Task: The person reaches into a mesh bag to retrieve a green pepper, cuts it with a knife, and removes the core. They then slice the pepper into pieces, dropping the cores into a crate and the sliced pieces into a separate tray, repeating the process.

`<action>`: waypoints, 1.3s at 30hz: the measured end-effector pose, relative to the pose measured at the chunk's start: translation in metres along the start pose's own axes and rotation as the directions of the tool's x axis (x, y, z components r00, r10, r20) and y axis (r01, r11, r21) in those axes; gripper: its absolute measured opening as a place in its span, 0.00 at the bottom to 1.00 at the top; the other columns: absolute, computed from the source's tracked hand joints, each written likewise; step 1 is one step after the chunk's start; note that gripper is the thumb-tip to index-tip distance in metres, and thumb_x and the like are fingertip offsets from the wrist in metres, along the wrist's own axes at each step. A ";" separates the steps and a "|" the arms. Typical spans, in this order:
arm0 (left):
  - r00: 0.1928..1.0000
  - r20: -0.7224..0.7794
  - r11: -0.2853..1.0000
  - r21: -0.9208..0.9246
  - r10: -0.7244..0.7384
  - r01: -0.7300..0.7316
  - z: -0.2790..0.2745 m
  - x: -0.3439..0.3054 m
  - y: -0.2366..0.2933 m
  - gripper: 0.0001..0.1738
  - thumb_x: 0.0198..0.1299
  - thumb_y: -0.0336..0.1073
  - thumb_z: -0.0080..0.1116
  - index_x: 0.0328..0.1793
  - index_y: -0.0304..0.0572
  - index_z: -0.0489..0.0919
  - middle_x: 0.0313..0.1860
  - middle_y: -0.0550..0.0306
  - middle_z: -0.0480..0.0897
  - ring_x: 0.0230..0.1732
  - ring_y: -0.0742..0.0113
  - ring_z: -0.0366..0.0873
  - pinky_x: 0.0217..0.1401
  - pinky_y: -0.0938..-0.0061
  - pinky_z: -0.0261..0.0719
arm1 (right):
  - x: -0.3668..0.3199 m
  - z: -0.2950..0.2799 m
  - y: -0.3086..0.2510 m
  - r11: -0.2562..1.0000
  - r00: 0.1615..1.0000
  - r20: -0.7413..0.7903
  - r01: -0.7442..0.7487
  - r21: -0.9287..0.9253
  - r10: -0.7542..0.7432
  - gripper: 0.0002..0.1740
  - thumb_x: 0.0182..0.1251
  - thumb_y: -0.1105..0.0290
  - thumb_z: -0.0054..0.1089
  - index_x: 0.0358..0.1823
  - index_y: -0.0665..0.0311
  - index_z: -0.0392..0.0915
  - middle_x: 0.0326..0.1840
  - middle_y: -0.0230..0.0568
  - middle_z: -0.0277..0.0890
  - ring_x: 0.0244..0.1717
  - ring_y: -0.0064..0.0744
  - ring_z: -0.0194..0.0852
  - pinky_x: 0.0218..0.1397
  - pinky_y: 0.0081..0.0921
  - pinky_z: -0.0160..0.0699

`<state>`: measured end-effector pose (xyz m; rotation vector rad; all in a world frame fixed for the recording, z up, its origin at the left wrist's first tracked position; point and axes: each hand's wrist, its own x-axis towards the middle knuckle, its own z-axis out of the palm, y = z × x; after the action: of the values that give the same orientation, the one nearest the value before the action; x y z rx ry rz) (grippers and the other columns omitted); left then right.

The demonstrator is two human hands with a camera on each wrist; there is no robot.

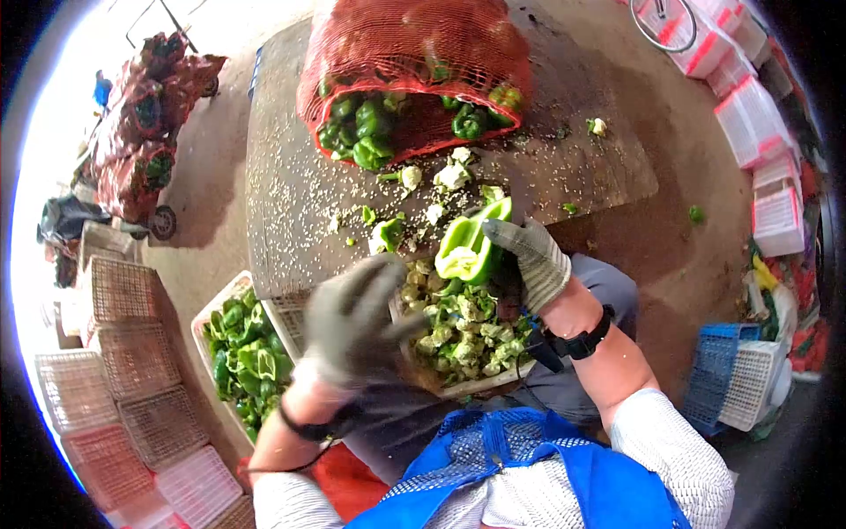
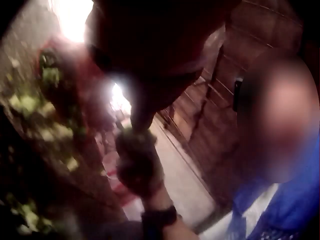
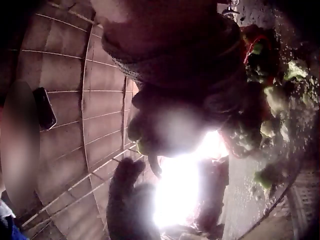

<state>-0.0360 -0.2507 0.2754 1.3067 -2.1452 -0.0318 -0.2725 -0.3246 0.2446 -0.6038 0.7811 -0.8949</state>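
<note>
My right hand (image 1: pixel 538 263), in a light knitted glove, grips a cut-open green bell pepper (image 1: pixel 474 236), its pale hollow inside facing up and the thumb along its edge. My left hand (image 1: pixel 352 324), gloved too and blurred by motion, is apart from the pepper to its left, fingers spread and nothing visible in them. Below the hands stands a tub (image 1: pixel 480 384) heaped with pale pepper cores (image 1: pixel 471 339). Loose cores (image 1: pixel 452 175), a pepper piece (image 1: pixel 385 235) and scattered seeds lie on the board (image 1: pixel 291 207) beyond. Both wrist views are dark and blurred.
A red net sack (image 1: pixel 414 44) of whole green peppers lies open-mouthed on the board. To the left, a white crate (image 1: pixel 203 319) holds cut green peppers. Stacked crates (image 1: pixel 119 370) stand farther left; more boxes (image 1: pixel 751 122) and a blue crate (image 1: pixel 712 375) are at right.
</note>
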 end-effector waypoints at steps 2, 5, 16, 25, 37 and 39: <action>0.984 0.179 0.995 -0.099 0.009 0.009 0.031 0.037 0.026 0.33 0.44 0.48 0.76 0.54 0.38 0.80 0.48 0.45 0.82 0.45 0.46 0.82 0.47 0.60 0.82 | 0.002 -0.022 -0.005 0.999 1.000 0.029 -0.011 -0.039 0.012 0.19 0.65 0.62 0.66 0.52 0.66 0.78 0.44 0.37 0.83 0.43 0.27 0.83 0.49 0.25 0.83; 0.944 0.325 0.991 -0.106 -0.048 0.087 0.077 0.053 0.036 0.27 0.51 0.44 0.71 0.55 0.42 0.79 0.46 0.47 0.82 0.42 0.44 0.82 0.42 0.58 0.81 | -0.001 -0.047 -0.005 0.998 0.998 -0.048 0.043 -0.051 -0.046 0.16 0.66 0.63 0.66 0.50 0.65 0.79 0.42 0.35 0.83 0.40 0.24 0.81 0.46 0.23 0.81; 0.867 0.499 0.931 -0.325 0.019 0.166 0.115 0.064 0.009 0.28 0.51 0.31 0.71 0.60 0.41 0.77 0.51 0.39 0.78 0.51 0.39 0.78 0.52 0.60 0.80 | 0.020 -0.077 0.002 0.953 0.996 -0.049 0.060 -0.295 -0.078 0.22 0.64 0.60 0.66 0.53 0.67 0.79 0.40 0.33 0.83 0.36 0.20 0.79 0.37 0.18 0.79; 0.981 0.071 0.937 -0.290 -0.179 0.192 0.149 0.052 0.005 0.25 0.57 0.19 0.55 0.62 0.38 0.75 0.54 0.43 0.78 0.55 0.47 0.76 0.60 0.62 0.74 | 0.062 -0.075 0.030 0.930 0.944 -0.281 0.061 -0.363 -0.172 0.14 0.65 0.65 0.65 0.47 0.65 0.79 0.36 0.34 0.81 0.33 0.24 0.80 0.37 0.22 0.81; 0.533 0.554 -0.435 -0.833 -0.640 0.343 0.174 0.041 -0.028 0.14 0.70 0.41 0.57 0.55 0.42 0.76 0.44 0.58 0.83 0.37 0.65 0.82 0.39 0.71 0.84 | 0.036 -0.048 0.023 0.993 0.945 -0.314 0.067 -0.101 -0.096 0.18 0.61 0.54 0.66 0.44 0.58 0.75 0.27 0.37 0.78 0.13 0.23 0.68 0.09 0.22 0.67; 0.547 0.606 -0.389 -0.793 -0.578 0.468 0.170 0.039 -0.044 0.22 0.72 0.51 0.53 0.61 0.45 0.76 0.48 0.55 0.84 0.46 0.61 0.84 0.41 0.67 0.85 | 0.034 -0.062 0.010 0.999 0.936 -0.350 0.006 -0.046 -0.022 0.16 0.64 0.54 0.64 0.44 0.57 0.76 0.26 0.37 0.78 0.12 0.22 0.65 0.10 0.21 0.66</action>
<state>-0.1008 -0.3539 0.1424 1.0620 -0.4585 -1.6431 -0.3044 -0.3574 0.1894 -0.4939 1.1223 -1.0155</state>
